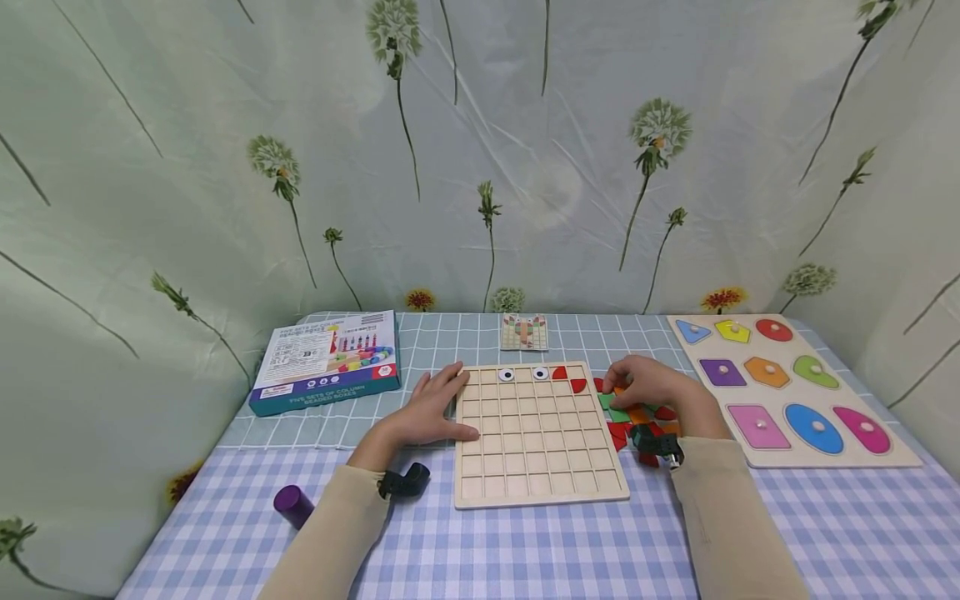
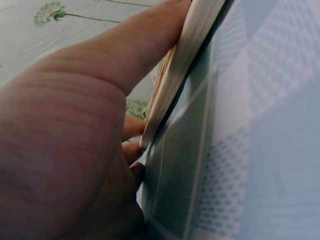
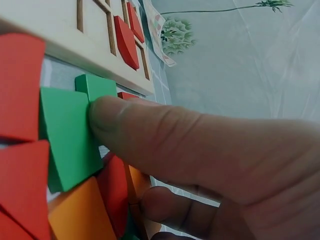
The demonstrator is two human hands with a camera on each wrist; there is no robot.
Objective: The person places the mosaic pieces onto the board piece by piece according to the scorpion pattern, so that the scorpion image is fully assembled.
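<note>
A wooden grid board (image 1: 536, 450) lies in the middle of the table. Along its top row sit two round eye pieces (image 1: 507, 375) and a red quarter-round piece (image 1: 559, 373), with another red piece (image 1: 578, 385) just below. My left hand (image 1: 429, 412) rests at the board's left edge, fingers spread and thumb on the rim. Right of the board, my right hand (image 1: 651, 387) is over a heap of red, green and orange pieces. In the right wrist view the thumb (image 3: 150, 130) reaches the green blocks (image 3: 70, 135); whether anything is pinched is hidden behind it.
Behind the board lies a small pattern card (image 1: 523, 343). A boxed bead set (image 1: 325, 362) is at the back left, and a purple cylinder (image 1: 293, 505) lies near my left forearm. A shape puzzle board (image 1: 813, 396) with knobbed pieces occupies the right side.
</note>
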